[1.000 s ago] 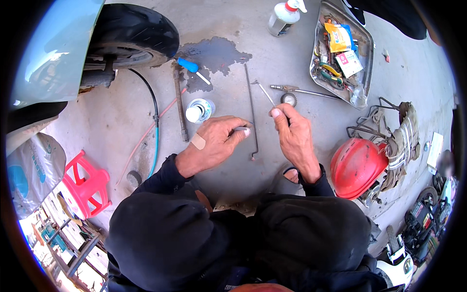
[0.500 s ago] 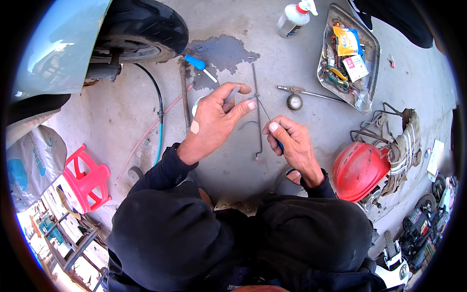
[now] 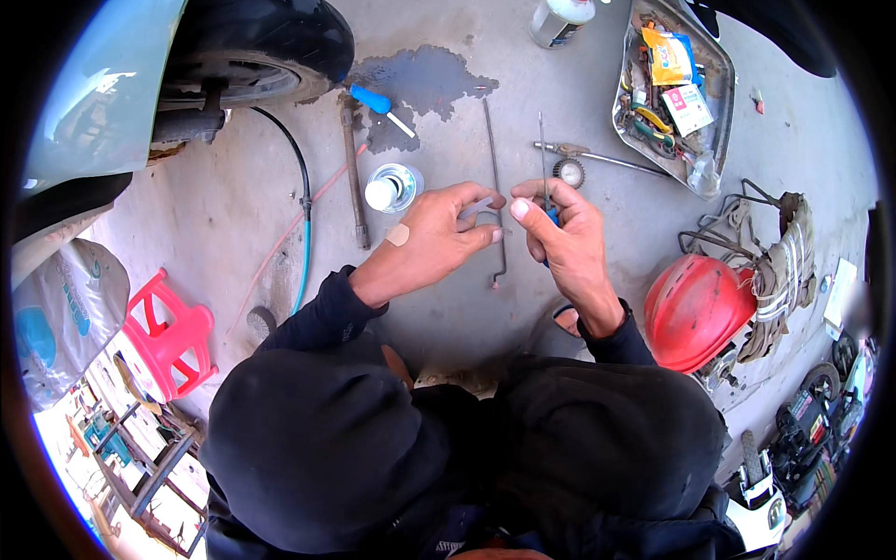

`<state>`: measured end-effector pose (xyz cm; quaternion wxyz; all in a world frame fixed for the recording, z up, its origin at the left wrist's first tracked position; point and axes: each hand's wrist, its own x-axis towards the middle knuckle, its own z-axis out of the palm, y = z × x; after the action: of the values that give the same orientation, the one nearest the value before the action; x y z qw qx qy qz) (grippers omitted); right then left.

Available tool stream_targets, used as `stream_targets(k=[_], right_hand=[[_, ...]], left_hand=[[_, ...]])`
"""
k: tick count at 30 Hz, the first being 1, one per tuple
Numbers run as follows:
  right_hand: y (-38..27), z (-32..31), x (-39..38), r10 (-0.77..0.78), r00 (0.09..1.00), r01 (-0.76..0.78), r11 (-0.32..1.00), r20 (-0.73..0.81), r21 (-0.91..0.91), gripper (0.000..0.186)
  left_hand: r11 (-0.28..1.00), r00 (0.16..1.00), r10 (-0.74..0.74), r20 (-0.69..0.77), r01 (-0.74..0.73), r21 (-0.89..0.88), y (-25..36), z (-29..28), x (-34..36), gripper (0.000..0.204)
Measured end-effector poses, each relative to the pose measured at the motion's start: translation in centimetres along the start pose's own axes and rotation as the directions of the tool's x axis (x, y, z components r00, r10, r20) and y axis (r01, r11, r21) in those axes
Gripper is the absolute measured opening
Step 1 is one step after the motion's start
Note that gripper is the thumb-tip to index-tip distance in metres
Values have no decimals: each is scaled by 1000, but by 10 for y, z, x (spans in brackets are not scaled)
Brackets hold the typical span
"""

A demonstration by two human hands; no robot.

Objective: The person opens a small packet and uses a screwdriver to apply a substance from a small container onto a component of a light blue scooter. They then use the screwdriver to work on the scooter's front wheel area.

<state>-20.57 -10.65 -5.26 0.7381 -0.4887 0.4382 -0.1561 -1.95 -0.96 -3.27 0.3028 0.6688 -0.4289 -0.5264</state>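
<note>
Above the grey floor [image 3: 571,98], the person's 2 hands are hovering near each other, with a narrow gap separating their fingertips. The left hand [image 3: 431,233] is holding a short pale strip [image 3: 474,208] among its fingers, while its thumb tip and forefinger tip are standing slightly apart. The right hand [image 3: 567,231] is gripping a thin blue-handled tool [image 3: 552,216], whose shaft is pointing away from the body. Below the gap, 1 long dark rod [image 3: 491,149] is lying, its bent end coming toward the person. On the left side, a white-capped container [image 3: 393,189] is standing near the left hand, narrowing the room there; farther left, a rusty pipe [image 3: 356,182] is lying. Beyond the right fingertips, a small gear [image 3: 568,172] is lying just beside a metal bar [image 3: 616,161], which is reaching near the tray's edge [image 3: 724,121]. Outward, a tyre [image 3: 327,47] is bounding the upper left, and a red helmet [image 3: 695,313] is occupying the right, near the sleeve [image 3: 618,347].
</note>
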Motion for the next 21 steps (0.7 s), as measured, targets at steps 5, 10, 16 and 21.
stream_targets(k=[5,10,16,21], right_hand=[[1,9,3,23,996,-19,999,84,-51,27],[7,10,6,38,992,-35,999,118,-22,23],[8,-10,14,77,997,-80,935,22,344,14],[0,-27,16,105,992,-122,851,64,510,13]], left_hand=[[999,999,26,-26,-27,-38,-13,7,2,37],[995,997,81,-6,-81,-59,-26,14,4,42],[992,994,8,105,5,-125,-20,8,-3,53],[980,999,-28,31,33,-196,-26,9,-3,42]])
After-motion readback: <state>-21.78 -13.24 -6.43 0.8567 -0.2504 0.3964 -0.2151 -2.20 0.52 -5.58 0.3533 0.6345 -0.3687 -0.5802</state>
